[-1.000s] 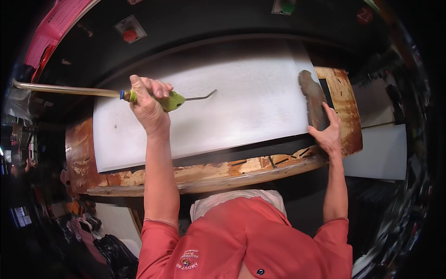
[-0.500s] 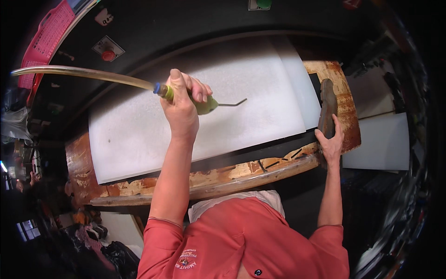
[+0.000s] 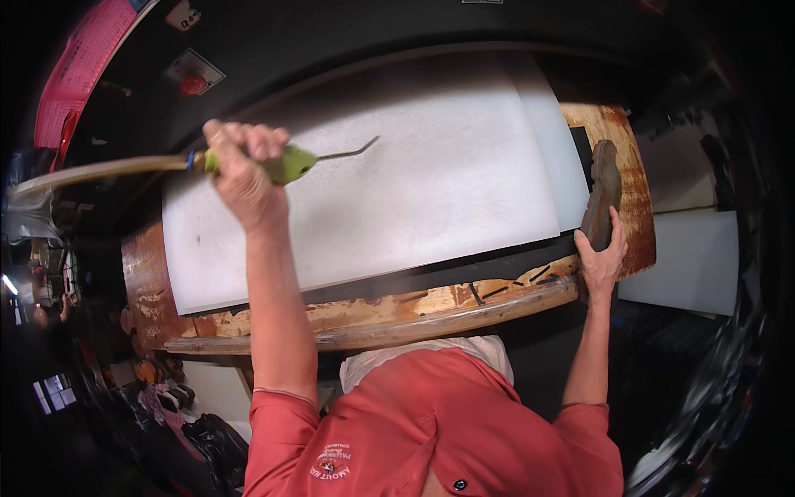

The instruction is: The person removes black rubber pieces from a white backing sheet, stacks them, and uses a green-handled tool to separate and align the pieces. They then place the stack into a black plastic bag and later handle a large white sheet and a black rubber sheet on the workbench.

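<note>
My left hand (image 3: pixel 251 184) is wrapped round a yellow-green air blow gun (image 3: pixel 295 164), raised over the left part of a large white sheet (image 3: pixel 389 199). Its thin bent metal nozzle points right, and a translucent hose (image 3: pixel 108 171) runs from its back end to the left. On the right, my right hand (image 3: pixel 601 258) grips the near end of a dark, worn wooden block (image 3: pixel 607 186) between thumb and fingers. This block stands at the sheet's right side, on the wooden bench (image 3: pixel 636 199).
Beneath the white sheet a black layer (image 3: pixel 397 284) shows. Small black strips (image 3: pixel 495 292) lie along the bench's near edge. A second white sheet (image 3: pixel 683 261) is beyond the bench at right. A red button (image 3: pixel 193 85) sits on the dark panel behind, near a pink basket (image 3: pixel 79 70).
My left hand has swung left with the air blow gun, and the hose has dropped lower. My right hand still holds the wooden block. The whole view has shifted slightly.
</note>
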Tool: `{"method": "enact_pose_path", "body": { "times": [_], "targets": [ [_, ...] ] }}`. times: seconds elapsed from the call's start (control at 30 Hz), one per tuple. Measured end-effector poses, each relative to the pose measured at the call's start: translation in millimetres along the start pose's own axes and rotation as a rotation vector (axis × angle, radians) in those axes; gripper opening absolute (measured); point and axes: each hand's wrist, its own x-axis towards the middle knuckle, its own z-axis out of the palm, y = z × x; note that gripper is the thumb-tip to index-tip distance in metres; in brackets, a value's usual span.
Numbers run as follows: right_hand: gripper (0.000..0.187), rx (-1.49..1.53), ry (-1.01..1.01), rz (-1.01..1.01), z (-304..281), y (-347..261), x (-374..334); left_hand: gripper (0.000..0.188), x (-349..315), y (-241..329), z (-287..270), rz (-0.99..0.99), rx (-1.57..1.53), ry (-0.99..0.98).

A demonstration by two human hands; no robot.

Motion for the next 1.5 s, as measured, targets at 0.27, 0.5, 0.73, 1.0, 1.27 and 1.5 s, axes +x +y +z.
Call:
{"method": "enact_pose_path", "body": {
  "times": [0.27,0.5,0.73,1.0,1.27,1.5],
  "targets": [
    [0.085,0.014,-0.013,0.0,-1.2,0.8,0.3,0.049,-28.0,-17.8,48.8,-0.109,-0.04,-0.147],
    [0.084,-0.024,0.043,-0.041,2.2,2.2,-0.9,0.048,-63.7,-21.3,73.4,-0.283,-0.156,-0.164],
    [0.084,-0.016,0.034,-0.027,2.2,-1.1,-0.7,0.046,-65.9,-14.9,64.7,-0.246,-0.1,-0.2],
    [0.083,-0.023,0.024,0.012,2.1,-3.8,-2.0,0.045,-74.7,-4.0,46.5,-0.265,-0.099,-0.169],
    [0.084,-0.041,0.043,-0.005,4.3,-2.3,-2.3,0.041,-79.9,32.6,-7.8,-0.068,0.015,-0.111],
    [0.084,-0.044,0.05,-0.022,6.2,3.7,-1.6,0.043,-63.3,70.5,-73.1,0.166,0.255,0.082]
  ]
}}
